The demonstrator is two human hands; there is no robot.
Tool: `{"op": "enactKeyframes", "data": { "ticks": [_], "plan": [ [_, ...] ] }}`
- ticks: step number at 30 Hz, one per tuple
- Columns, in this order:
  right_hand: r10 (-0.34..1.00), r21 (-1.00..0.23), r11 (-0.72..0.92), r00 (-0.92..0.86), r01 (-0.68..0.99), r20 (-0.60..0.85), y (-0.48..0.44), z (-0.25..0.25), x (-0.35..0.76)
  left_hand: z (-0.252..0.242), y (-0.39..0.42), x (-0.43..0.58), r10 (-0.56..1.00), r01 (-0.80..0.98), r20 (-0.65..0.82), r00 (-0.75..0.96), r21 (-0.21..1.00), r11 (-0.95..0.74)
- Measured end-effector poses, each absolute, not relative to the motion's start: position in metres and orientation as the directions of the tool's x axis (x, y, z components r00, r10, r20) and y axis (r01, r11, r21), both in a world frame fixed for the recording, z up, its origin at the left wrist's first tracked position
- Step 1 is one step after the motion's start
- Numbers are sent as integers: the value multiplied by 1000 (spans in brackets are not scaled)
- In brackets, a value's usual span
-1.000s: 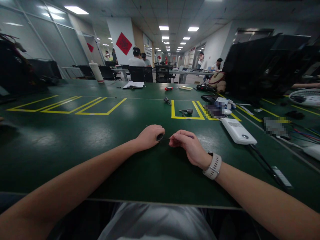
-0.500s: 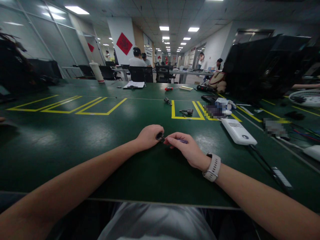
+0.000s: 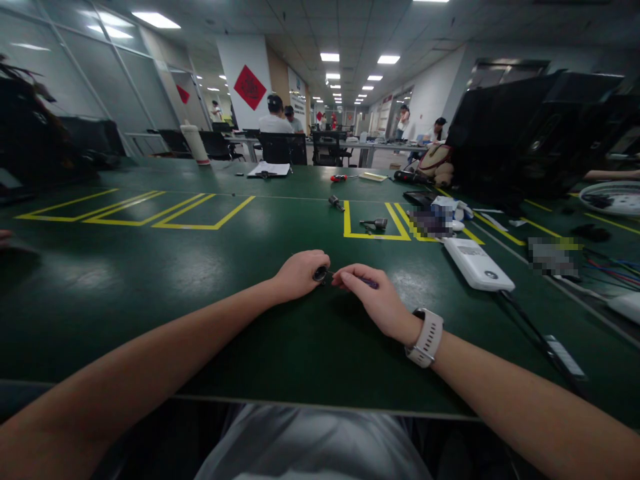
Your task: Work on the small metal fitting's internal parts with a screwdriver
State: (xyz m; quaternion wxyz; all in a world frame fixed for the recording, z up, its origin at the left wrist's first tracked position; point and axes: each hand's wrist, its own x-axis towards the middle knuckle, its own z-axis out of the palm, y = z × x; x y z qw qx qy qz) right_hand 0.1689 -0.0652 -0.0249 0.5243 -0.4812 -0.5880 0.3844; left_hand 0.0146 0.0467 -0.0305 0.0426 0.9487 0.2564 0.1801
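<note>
My left hand (image 3: 299, 273) rests on the green table (image 3: 150, 280), fingers curled round a small dark round part (image 3: 320, 273). My right hand (image 3: 373, 297) pinches a thin purple-handled tool (image 3: 369, 283) whose tip meets that part. The two hands touch at the fingertips. A white watch (image 3: 426, 337) sits on my right wrist.
A white power bank (image 3: 477, 263) with a black cable (image 3: 535, 327) lies to the right. Screwdrivers (image 3: 335, 201) and a small tool (image 3: 374, 223) lie by the yellow markings (image 3: 370, 235). A black case (image 3: 525, 133) stands at the right. A clipboard (image 3: 269, 170) and a white bottle (image 3: 189, 143) are far back. People sit beyond.
My right hand has moved left toward my left hand, pushing the thin tool's shaft into the dark part. The left hand has stayed put.
</note>
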Motion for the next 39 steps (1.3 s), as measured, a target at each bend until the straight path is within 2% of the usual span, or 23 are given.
{"op": "enactKeyframes", "data": {
  "ticks": [2, 7, 11, 14, 18, 20, 22, 26, 32, 35, 39],
  "plan": [
    [976, -967, 214, 8, 139, 217, -65, -24, 169, -31, 47, 14, 472, 448, 323, 820, 150, -881],
    [997, -982, 71, -19, -176, 75, -57, -29, 177, -32, 49, 13, 407, 379, 331, 852, 148, -913],
    [998, -956, -4, -58, -293, 13, -52, -32, 180, -32, 50, 13, 383, 339, 340, 859, 183, -923],
    [999, -971, 46, -12, -237, 51, -54, -30, 178, -32, 50, 13, 422, 381, 350, 836, 183, -906],
    [977, -977, 210, 15, 20, 211, -60, -27, 172, -31, 47, 14, 483, 465, 350, 803, 140, -874],
    [975, -971, 223, -12, 83, 223, -61, -27, 171, -30, 46, 15, 484, 479, 344, 804, 107, -871],
    [982, -980, 190, -20, 58, 189, -61, -27, 172, -30, 46, 15, 474, 476, 341, 812, 85, -876],
    [997, -989, 70, -32, -132, 74, -56, -29, 177, -31, 47, 14, 435, 440, 343, 832, 68, -895],
    [997, -958, -37, -74, -285, -16, -49, -29, 186, -33, 51, 14, 422, 407, 352, 836, 119, -905],
    [998, -957, -36, -68, -289, -17, -50, -30, 184, -32, 50, 14, 430, 407, 341, 836, 140, -903],
    [994, -984, 102, -13, -144, 105, -55, -30, 176, -32, 47, 15, 471, 472, 344, 812, 88, -877]
  ]
}}
